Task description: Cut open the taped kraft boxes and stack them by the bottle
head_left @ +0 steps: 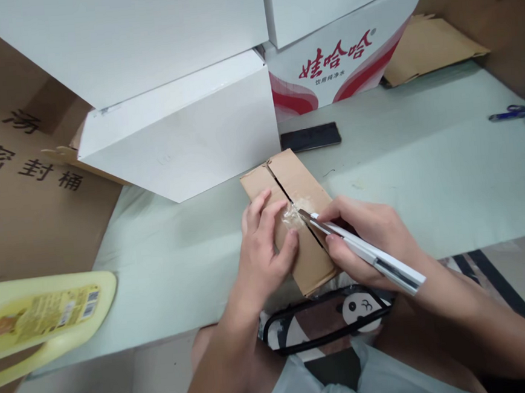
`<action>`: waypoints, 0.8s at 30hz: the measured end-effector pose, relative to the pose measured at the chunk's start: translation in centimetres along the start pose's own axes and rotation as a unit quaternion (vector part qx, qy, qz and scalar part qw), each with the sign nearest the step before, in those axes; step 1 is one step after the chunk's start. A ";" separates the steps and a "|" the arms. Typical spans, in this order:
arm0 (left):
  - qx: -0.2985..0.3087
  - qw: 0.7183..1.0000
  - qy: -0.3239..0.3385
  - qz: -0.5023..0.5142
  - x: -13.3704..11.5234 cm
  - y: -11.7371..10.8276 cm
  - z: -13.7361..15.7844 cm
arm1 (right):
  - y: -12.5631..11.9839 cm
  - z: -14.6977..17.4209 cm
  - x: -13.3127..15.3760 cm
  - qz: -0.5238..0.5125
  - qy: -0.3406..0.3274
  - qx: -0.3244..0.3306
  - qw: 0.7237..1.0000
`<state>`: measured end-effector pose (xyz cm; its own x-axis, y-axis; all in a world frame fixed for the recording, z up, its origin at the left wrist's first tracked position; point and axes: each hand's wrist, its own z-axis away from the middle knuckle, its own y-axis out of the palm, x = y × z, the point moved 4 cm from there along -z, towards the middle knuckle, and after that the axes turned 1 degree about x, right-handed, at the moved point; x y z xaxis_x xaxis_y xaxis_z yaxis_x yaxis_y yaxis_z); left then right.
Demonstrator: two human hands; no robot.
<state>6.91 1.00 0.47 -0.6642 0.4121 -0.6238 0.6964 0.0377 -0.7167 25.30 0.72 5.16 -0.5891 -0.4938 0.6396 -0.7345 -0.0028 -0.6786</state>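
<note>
A small brown cardboard box (311, 262) lies at an angle on the table, with clear tape (292, 217) across the middle of its dark seam. My right hand (368, 233) is closed around a white utility knife (371, 253). The knife's blade tip meets the tape at the seam. My left hand (266, 244) lies on the box's left part, fingers spread and thumb apart, pressing against the top near the tape. The box's underside is hidden.
Large white boxes (185, 136) stand behind the work spot, one with red lettering. A black phone (311, 137) lies beside them on the pale table cover (424, 171). A yellow bottle (83, 295) is at left; blue-handled scissors (510, 113) are at far right.
</note>
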 end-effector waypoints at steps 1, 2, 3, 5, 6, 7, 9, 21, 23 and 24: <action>0.000 1.000 0.000 -0.001 0.0 0.0 0.0 | 0.0 0.0 0.0 0.003 -0.001 -0.001 1.000; -0.001 1.000 -0.001 -0.001 0.0 0.0 0.0 | 0.0 0.0 0.1 0.005 -0.003 -0.002 1.000; -0.001 1.000 -0.001 -0.001 0.0 0.0 0.0 | 0.0 0.0 0.1 0.006 -0.004 -0.004 1.000; 0.001 1.000 0.000 -0.002 0.0 -0.1 -0.1 | 0.0 -0.1 0.1 0.008 -0.005 -0.008 1.000; 0.001 1.000 0.000 -0.002 0.0 -0.1 -0.1 | 0.0 -0.1 0.1 0.009 -0.006 -0.009 1.000; 0.002 1.000 0.001 -0.002 0.0 -0.1 -0.1 | 0.0 -0.1 0.2 0.011 -0.005 -0.009 1.000; 0.002 1.000 0.003 -0.001 0.0 -0.1 0.0 | 0.0 -0.1 0.2 0.014 -0.004 -0.007 1.000; 0.018 1.000 0.004 0.012 -0.1 -0.1 0.1 | 0.1 -0.1 0.2 0.019 0.005 0.004 1.000; 0.021 1.000 0.002 0.014 -0.1 -0.1 0.0 | 0.1 -0.1 0.1 0.018 0.004 0.005 1.000; 0.022 1.000 0.001 0.015 -0.1 -0.1 0.0 | 0.1 -0.1 0.1 0.016 0.003 0.005 1.000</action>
<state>6.90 0.91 0.63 -0.6421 0.4148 -0.6448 0.7035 -0.0155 -0.7105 25.11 0.73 5.18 -0.6149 -0.4886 0.6190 -0.7112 0.0046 -0.7029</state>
